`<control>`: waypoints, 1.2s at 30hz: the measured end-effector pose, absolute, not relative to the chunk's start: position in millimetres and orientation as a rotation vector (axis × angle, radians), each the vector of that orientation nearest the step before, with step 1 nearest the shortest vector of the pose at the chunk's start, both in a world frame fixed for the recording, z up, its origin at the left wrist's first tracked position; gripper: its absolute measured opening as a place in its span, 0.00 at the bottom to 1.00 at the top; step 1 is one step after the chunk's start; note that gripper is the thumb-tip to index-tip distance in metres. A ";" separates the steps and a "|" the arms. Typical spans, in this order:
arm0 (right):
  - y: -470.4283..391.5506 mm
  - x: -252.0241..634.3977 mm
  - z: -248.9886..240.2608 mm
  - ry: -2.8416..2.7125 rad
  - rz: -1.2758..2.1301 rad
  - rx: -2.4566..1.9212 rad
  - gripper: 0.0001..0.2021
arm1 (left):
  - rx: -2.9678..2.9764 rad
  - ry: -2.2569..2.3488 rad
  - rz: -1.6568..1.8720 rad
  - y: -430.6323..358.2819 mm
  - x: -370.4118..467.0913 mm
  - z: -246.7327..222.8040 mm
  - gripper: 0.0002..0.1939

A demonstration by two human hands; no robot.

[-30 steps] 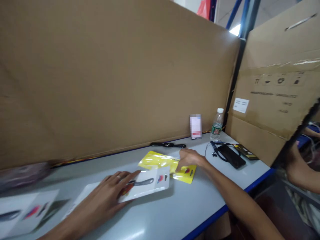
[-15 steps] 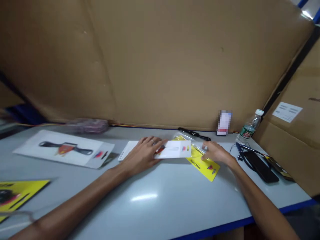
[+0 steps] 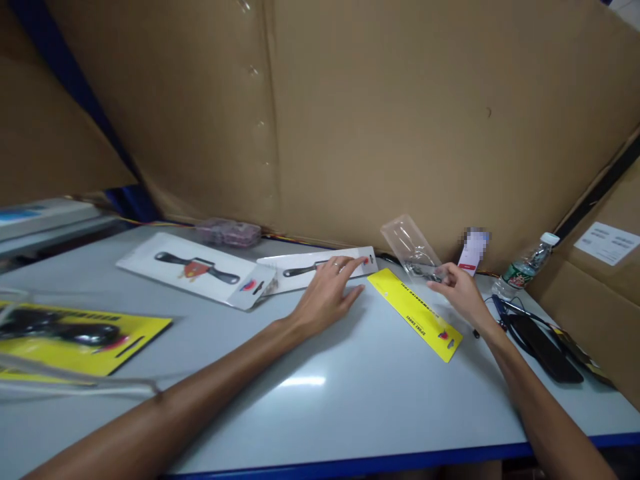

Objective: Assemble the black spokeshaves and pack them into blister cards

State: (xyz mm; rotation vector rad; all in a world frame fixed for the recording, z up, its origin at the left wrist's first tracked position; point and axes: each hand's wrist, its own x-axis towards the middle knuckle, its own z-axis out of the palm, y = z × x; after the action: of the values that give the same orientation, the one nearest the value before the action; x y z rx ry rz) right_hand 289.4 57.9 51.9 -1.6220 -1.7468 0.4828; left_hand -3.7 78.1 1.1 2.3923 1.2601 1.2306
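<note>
My right hand (image 3: pixel 460 290) pinches the lower end of a clear plastic blister shell (image 3: pixel 407 243), tilted up off the table. Just below it lies a yellow backing card (image 3: pixel 415 317) printed "spoke shave". With fingers spread, my left hand (image 3: pixel 330 293) rests over the right part of a white card (image 3: pixel 287 280) picturing a black-handled spokeshave; whether it presses the card I cannot tell. A second white card (image 3: pixel 170 280), with a similar spokeshave picture, overlaps its left end. At far left is a yellow blister pack (image 3: pixel 135 333) with a black spokeshave.
A blurred pale thin frame (image 3: pixel 100 387) crosses the near left. Along the back stand a pinkish packet (image 3: pixel 230 232), a propped phone (image 3: pixel 471 257) and a water bottle (image 3: pixel 520 270). A black phone (image 3: pixel 547 350) and a neckband earphone lie right. Cardboard walls (image 3: pixel 375 120) enclose the table.
My right hand has lifted the clear shell off the yellow card and up to the right. My left hand's white card now lies farther back, beside the other. The view has swung left.
</note>
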 end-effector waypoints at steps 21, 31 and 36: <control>92.0 281.6 22.9 -2.076 -0.149 -2.020 0.16 | 0.941 0.751 1.134 63.0 0.2 10.7 0.08; 118.6 294.8 29.5 -1.980 0.442 -2.006 0.10 | 1.026 0.608 1.099 60.0 -1.7 18.7 0.06; 95.4 308.2 34.4 -1.810 0.777 -1.885 0.10 | 1.050 0.541 0.991 58.5 0.4 17.7 0.07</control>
State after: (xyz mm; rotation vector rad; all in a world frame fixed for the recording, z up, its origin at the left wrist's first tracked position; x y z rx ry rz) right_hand 308.2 95.4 34.4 -1.8849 -1.8103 0.7770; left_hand 0.4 58.5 17.7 1.0500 0.5407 0.9912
